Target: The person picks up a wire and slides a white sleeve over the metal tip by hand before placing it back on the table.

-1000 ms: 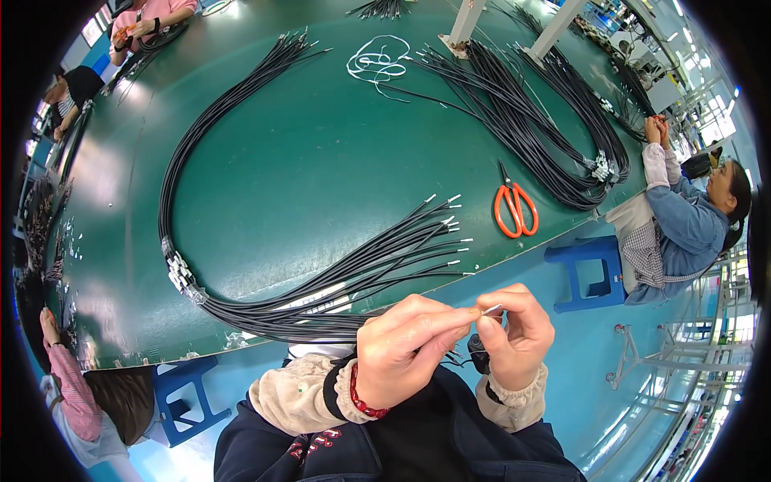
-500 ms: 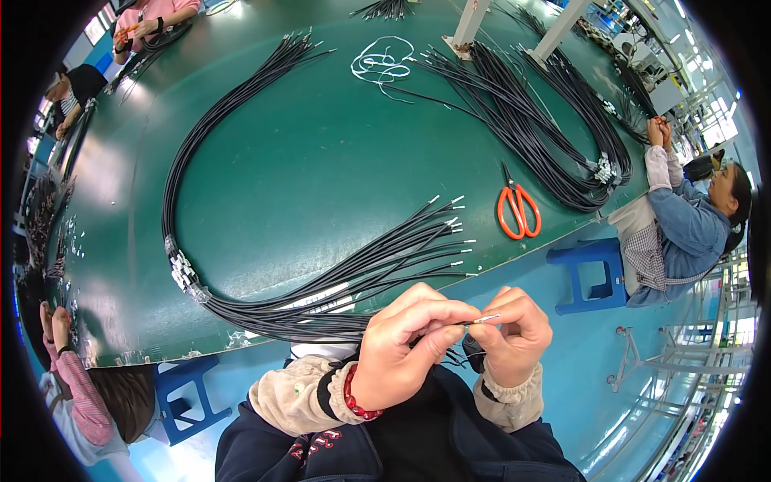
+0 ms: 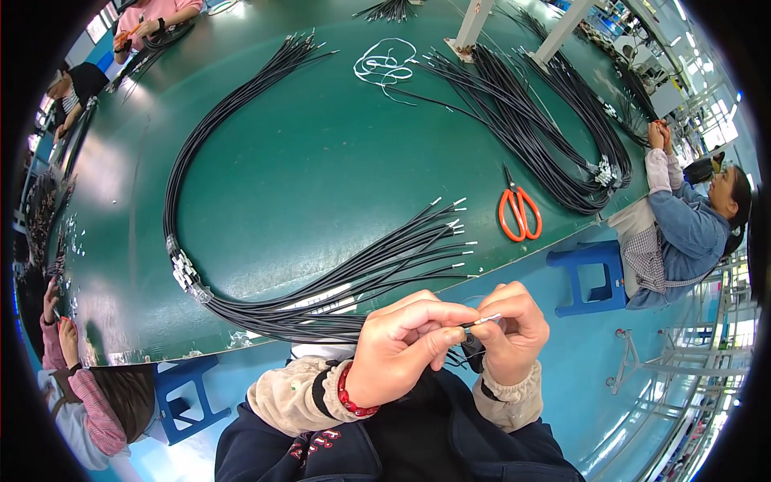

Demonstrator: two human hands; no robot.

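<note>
My left hand [image 3: 401, 341] and my right hand [image 3: 510, 329] meet just below the near edge of the green table [image 3: 321, 161]. Both pinch the stripped end of one black cable [image 3: 482, 321], its pale metal tip showing between my fingertips. A small dark part sits under my right fingers, mostly hidden. Just above my hands lies a big looped bundle of black cables [image 3: 265, 241], tied at the left, its loose tipped ends fanned out toward the right.
Orange-handled scissors [image 3: 520, 213] lie at the table's right edge. More black cable bundles [image 3: 546, 128] and a white wire coil [image 3: 385, 63] lie farther back. A seated person in blue [image 3: 683, 225] works at right; others sit at left. Blue stools [image 3: 590, 277] stand on the floor.
My hands have shifted slightly; the fingers of my left hand have closed further over the cable end beside my right hand. The table's contents have not moved.
</note>
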